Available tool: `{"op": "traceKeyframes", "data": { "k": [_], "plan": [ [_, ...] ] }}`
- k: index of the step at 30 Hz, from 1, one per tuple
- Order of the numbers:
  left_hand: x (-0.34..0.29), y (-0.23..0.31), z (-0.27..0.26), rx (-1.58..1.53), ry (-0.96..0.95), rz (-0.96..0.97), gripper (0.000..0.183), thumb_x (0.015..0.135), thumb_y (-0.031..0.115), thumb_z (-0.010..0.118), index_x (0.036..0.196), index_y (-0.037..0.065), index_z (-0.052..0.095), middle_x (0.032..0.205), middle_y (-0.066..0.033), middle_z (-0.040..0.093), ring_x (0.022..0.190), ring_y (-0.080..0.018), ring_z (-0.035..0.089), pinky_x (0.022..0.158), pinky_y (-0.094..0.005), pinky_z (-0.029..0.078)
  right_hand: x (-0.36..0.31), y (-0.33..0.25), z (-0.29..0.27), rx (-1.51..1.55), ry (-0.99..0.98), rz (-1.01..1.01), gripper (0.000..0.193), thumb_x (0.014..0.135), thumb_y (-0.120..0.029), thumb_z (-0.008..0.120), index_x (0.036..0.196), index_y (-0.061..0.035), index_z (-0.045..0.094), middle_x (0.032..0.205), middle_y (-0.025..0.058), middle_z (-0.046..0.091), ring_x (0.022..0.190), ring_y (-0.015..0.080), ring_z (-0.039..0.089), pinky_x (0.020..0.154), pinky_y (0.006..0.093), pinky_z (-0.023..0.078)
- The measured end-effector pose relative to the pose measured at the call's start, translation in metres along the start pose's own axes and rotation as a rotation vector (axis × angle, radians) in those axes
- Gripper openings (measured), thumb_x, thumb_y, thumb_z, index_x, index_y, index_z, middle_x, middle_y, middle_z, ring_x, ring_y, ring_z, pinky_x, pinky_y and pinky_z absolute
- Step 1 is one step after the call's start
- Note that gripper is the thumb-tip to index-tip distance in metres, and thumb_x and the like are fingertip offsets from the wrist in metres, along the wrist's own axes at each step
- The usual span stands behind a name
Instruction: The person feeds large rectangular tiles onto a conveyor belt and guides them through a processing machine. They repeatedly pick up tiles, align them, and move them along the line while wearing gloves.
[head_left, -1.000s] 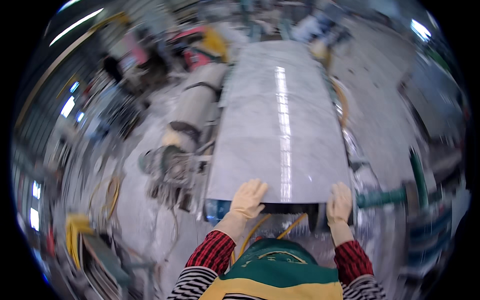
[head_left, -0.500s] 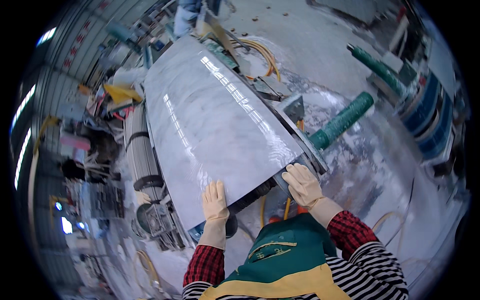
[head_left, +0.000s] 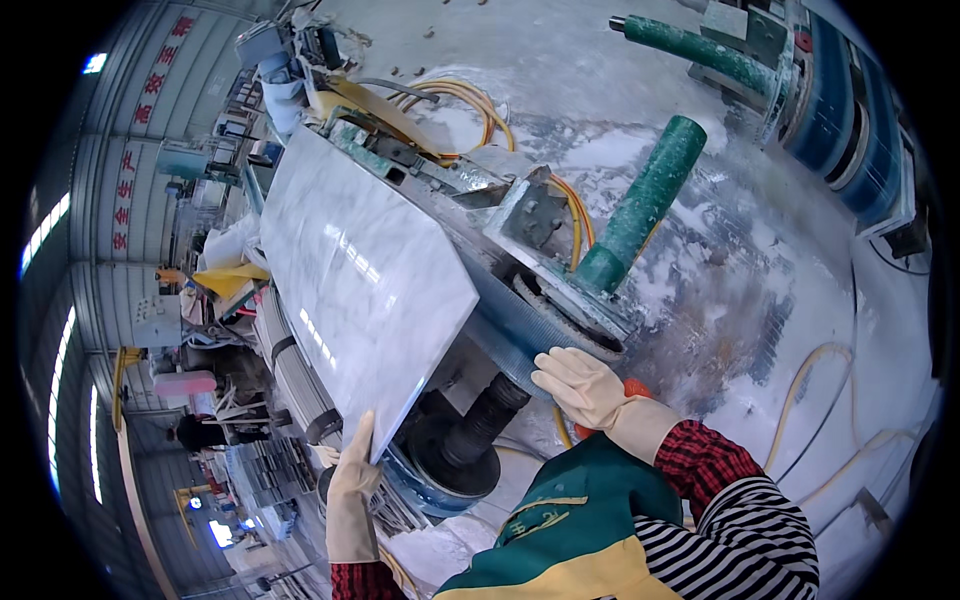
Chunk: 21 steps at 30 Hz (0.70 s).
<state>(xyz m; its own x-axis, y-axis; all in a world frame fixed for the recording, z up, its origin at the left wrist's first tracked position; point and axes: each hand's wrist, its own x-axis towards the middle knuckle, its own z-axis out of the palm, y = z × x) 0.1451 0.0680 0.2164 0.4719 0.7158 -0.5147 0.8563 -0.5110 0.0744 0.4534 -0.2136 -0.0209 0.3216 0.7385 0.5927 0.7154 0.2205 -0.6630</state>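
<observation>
A polished white-grey marble slab (head_left: 370,260) rests on a machine with a blue ribbed belt (head_left: 530,320), tilted so that its left side is lower than its right. My left hand (head_left: 355,480), in a cream rubber glove, grips the slab's near corner, with one finger showing along the edge and the others partly hidden. To the right, my right hand (head_left: 585,390), gloved alike, lies on the near end of the belt. Its fingers are stretched out and hold nothing. Between the hands, a dark ribbed shaft (head_left: 485,420) shows below the slab's near edge.
A green cylinder (head_left: 650,200) juts from the machine's right side. Yellow hoses (head_left: 470,95) lie coiled behind it. Another machine with blue belts (head_left: 840,110) stands at far right. A stack of long grey strips (head_left: 285,350) is left of the slab. Hoses (head_left: 800,390) cross the floor at right.
The slab has shifted left and tilted, uncovering the belt and the shaft. My left hand has gone down and left with its corner; my right hand has moved slightly down and left, off the slab.
</observation>
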Motion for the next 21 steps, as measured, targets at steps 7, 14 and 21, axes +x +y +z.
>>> {"op": "traceKeyframes", "data": {
  "k": [7, 14, 21],
  "plan": [
    [-0.004, 0.021, -0.001, 0.087, -0.009, -0.038, 0.097, 0.081, -0.015, 0.062, 0.168, 0.014, 0.03, 0.164, -0.0223, 0.045, 0.153, -0.0328, 0.043, 0.126, -0.0324, 0.033, -0.002, 0.002, -0.003, 0.011, 0.0, 0.007, 0.048, 0.082, -0.012, 0.066, 0.128, 0.0006, 0.064, 0.136, 0.0217, 0.061, 0.123, 0.0411, 0.06, 0.107, 0.0495, 0.048],
    [-0.008, 0.0, 0.02, -0.024, 0.087, 0.074, 0.088, 0.084, -0.015, 0.057, 0.164, 0.018, 0.041, 0.163, -0.0232, 0.045, 0.154, -0.0343, 0.041, 0.127, -0.0324, 0.03, 0.037, -0.042, -0.011, 0.15, 0.065, 0.098, 0.045, 0.077, -0.013, 0.067, 0.119, 0.0036, 0.063, 0.123, 0.0228, 0.062, 0.102, 0.0411, 0.059, 0.094, 0.0491, 0.048],
    [-0.012, -0.011, 0.039, -0.077, 0.242, 0.275, 0.096, 0.072, -0.02, 0.051, 0.161, 0.015, 0.046, 0.154, -0.0283, 0.054, 0.146, -0.0409, 0.05, 0.122, -0.0388, 0.038, 0.082, -0.119, 0.062, 0.558, -0.179, 0.259, 0.05, 0.09, -0.024, 0.07, 0.133, 0.0012, 0.062, 0.12, 0.0264, 0.069, 0.109, 0.0458, 0.065, 0.096, 0.0494, 0.052]
  ]
}}
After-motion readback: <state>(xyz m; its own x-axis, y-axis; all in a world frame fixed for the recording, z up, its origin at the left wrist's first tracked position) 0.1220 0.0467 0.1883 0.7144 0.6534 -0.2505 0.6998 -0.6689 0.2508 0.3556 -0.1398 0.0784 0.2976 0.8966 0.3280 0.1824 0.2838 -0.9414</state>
